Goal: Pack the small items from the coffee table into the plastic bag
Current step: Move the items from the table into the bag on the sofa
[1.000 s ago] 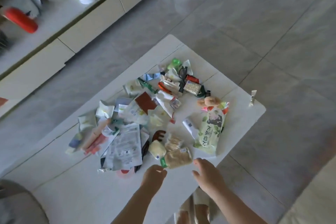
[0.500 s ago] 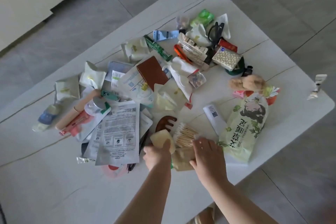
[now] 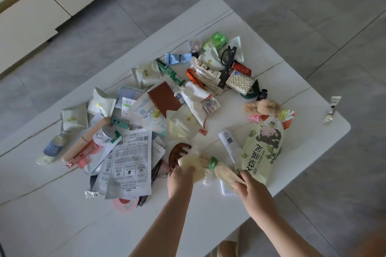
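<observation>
Dozens of small items lay heaped on the white coffee table [image 3: 302, 146], which filled the middle of the frame over grey floor tiles. Lower centre: left hand [image 3: 180, 179] gripping a pale round pad [image 3: 193, 166], beside a brown claw comb [image 3: 177, 152]. Lower right: right hand [image 3: 253, 191] gripping a beige packet with a green band [image 3: 224, 171], a bundle of thin sticks [image 3: 203, 161] touching it between the hands. Right: pale green pouch [image 3: 264, 146] printed with a cartoon figure, leaves and large Chinese characters, seen upside down; white tube [image 3: 228, 145] bearing a QR code just beside it; tan fluffy hair tie [image 3: 264, 106] above. Centre: brown card [image 3: 164, 98]. Lower left: silver sachet [image 3: 128, 160] with fine print and barcodes, too small to read. Upper centre: green packet [image 3: 216, 39], patterned tissue pack [image 3: 240, 82], blue tube [image 3: 177, 58]. Right edge: small crumpled tube [image 3: 332, 108], well apart. Plastic bag: could not be told apart from the heap.
</observation>
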{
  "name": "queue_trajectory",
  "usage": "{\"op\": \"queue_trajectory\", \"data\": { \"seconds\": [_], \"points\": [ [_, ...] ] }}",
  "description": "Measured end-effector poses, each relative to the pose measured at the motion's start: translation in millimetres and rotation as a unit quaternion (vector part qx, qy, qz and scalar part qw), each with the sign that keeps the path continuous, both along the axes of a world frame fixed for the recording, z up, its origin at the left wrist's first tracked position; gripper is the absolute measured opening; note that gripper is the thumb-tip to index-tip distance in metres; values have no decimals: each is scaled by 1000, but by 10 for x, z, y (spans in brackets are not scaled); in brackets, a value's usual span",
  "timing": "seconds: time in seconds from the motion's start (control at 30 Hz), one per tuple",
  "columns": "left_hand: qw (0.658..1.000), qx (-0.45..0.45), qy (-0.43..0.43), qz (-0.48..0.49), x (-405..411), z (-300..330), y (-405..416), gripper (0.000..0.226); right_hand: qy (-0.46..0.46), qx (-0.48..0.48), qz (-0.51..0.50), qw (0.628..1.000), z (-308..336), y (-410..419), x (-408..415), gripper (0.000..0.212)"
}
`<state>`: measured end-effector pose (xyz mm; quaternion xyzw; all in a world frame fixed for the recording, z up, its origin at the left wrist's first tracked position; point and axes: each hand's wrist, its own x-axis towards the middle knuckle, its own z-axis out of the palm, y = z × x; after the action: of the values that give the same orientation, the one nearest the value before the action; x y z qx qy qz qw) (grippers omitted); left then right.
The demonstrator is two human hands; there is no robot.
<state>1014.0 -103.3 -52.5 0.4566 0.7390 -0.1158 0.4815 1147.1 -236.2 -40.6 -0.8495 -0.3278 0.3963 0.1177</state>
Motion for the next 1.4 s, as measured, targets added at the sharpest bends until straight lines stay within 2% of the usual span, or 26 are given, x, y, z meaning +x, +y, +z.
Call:
{"op": "queue_trajectory", "data": {
  "seconds": [0.13,0.3,0.4,0.6,0.67,0.77,0.8,0.87,0.93,1.07,1.17,1.27,1.4],
  "points": [
    [996,32,-3,-81,198,-56,-105,40,28,21,-158,987,50,-133,173,24],
    [982,71,106,-141,309,-165,-191,64,31,-3,-243,970,-73,-200,236,10],
    [976,83,130,-154,305,-217,-190,76,18,-23,-260,965,-147,-215,234,5],
    [972,48,126,-193,295,-318,-107,73,18,-26,-252,967,-194,-184,194,11],
    [974,31,135,-180,316,-308,-92,74,16,-33,-243,969,-179,-150,184,12],
    [971,25,140,-193,340,-242,-90,73,22,-39,-226,973,-128,-112,187,5],
    [972,26,124,-197,341,-221,-102,67,32,-37,-233,971,-115,-111,190,14],
    [989,17,41,-138,347,-146,-142,47,64,-31,-264,962,-67,-121,194,27],
    [996,19,-23,-88,330,-55,-196,38,88,-27,-292,952,17,-155,208,23],
    [996,-10,-94,0,301,242,-265,46,88,10,-327,941,248,-295,247,7],
    [990,-35,-132,43,330,506,-282,50,112,36,-406,906,487,-433,271,7],
    [983,-52,-170,41,399,775,-330,47,138,65,-460,875,800,-593,284,6],
    [975,-66,-209,13,671,1205,-512,39,134,102,-493,854,1245,-913,347,4]
  ]
}}
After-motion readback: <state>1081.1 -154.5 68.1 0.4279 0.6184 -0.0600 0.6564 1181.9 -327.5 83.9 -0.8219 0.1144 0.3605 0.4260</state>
